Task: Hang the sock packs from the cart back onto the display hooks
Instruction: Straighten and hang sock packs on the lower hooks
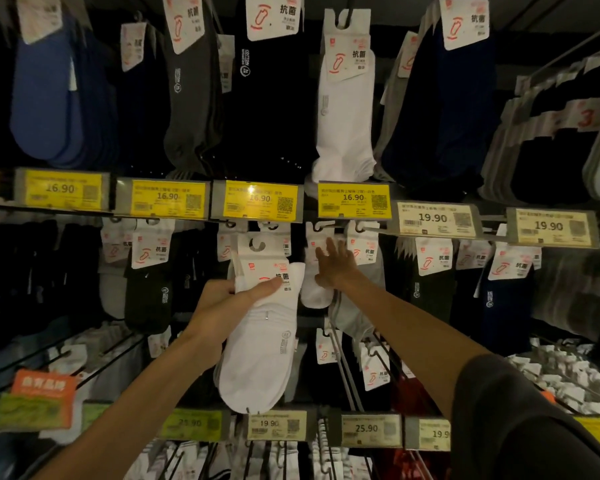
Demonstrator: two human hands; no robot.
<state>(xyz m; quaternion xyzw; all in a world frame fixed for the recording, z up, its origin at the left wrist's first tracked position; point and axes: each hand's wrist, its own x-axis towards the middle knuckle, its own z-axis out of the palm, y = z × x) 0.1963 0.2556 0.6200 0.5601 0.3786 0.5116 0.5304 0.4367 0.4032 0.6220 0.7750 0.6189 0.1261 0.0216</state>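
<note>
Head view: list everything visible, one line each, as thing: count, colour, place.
held sock pack: one, white, centre
hanging white pack: one, white, top row, right of centre
blue socks: several, blue, top left
16.90 price tags: four, yellow, upper rail
19.90 price tags: two, pale, same rail, right
orange sign: one, orange, lower left
left hand: grips the held sock pack
right hand: fingers straight, at a small white pack on the middle row

Yellow tags read 16.90; pale tags read 19.90. Lower tags show 25.90 and 19.90. Sock cards say 抗菌.
</note>
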